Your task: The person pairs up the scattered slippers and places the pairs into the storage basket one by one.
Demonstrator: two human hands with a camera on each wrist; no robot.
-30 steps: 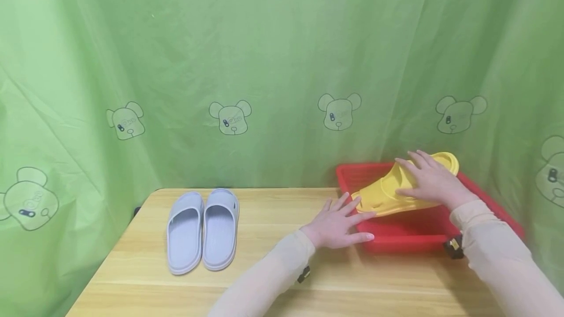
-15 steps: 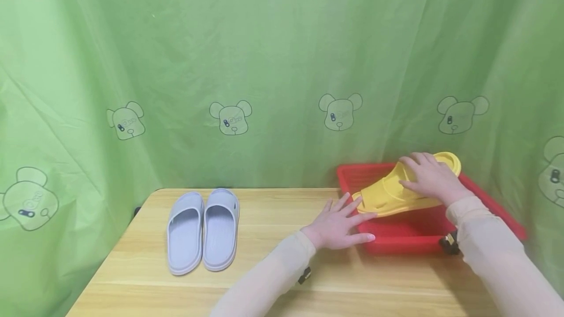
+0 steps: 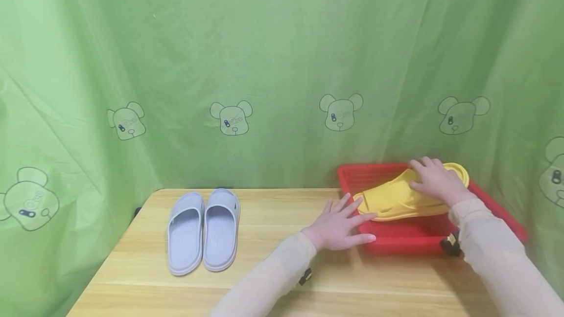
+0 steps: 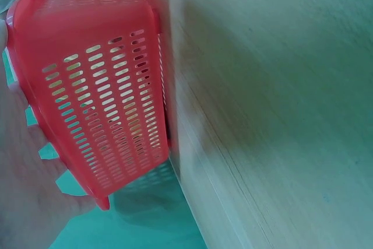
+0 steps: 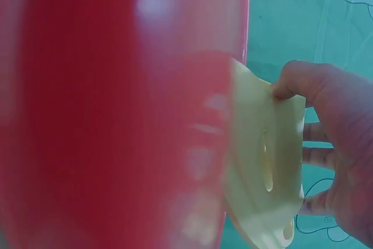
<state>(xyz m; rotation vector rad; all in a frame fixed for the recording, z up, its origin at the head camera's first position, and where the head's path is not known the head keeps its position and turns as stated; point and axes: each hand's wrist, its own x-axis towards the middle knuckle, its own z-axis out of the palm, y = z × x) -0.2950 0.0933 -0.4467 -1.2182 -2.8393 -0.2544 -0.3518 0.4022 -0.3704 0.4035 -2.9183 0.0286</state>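
Observation:
A yellow slipper point(image 3: 389, 199) lies slanted across the red basket point(image 3: 405, 245), its toe end over the left rim and its heel end toward the back right. My right hand point(image 3: 437, 181) grips it at the strap's opening; in the right wrist view the thumb point(image 5: 291, 80) is on one side of the strap and the fingers are on the other. Spread fingers of my left hand point(image 3: 337, 226) rest at the basket's left rim, beside the slipper's toe. The left wrist view shows that hand point(image 4: 29, 185) along the slotted basket wall point(image 4: 108, 103).
A pair of grey-blue slippers, one left point(image 3: 184, 238) and one right point(image 3: 220, 234), stands side by side on the left of the wooden table point(image 3: 273, 209). A green curtain point(image 3: 282, 62) with bear prints hangs behind and around the table.
My right hand has moved slightly right and down with the yellow slipper, its fingers now more curled round the strap. The slipper sits lower in the basket. My left hand has stayed at the rim.

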